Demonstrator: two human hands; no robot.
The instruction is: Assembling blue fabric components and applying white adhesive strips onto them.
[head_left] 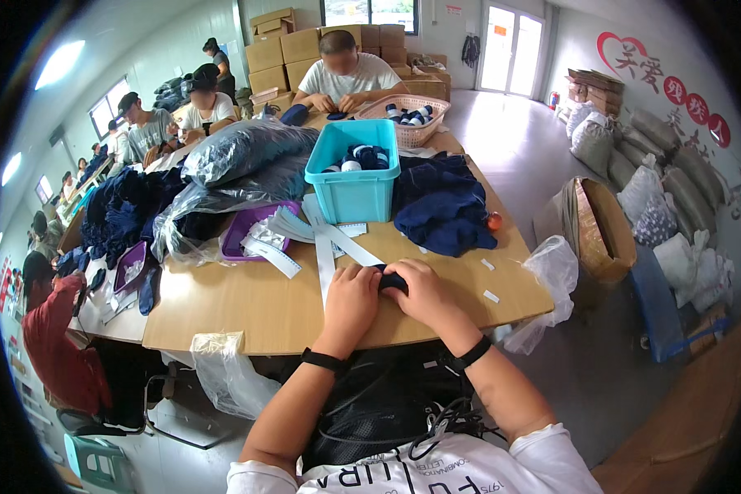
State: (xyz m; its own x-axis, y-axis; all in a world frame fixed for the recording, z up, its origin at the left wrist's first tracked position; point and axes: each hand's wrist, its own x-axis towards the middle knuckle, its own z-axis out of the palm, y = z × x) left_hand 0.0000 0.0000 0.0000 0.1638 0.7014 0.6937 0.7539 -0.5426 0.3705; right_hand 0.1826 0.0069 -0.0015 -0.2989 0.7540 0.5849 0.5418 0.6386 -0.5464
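At the near edge of the table, a small navy sock roll is held between my two hands. My left hand closes on its left end, and my right hand grips it from the right with the thumb along its near side. My fingers cover much of the roll. Just beyond them, strips of white paper lie flat on the wood. A turquoise bin holds several navy rolls with white bands. To its right spreads a heap of navy socks.
Purple trays of white labels and bulging plastic bags sit on the left. Across the table, a person works beside a pink basket of banded rolls. A clear bag hangs at the right corner, near a large open carton.
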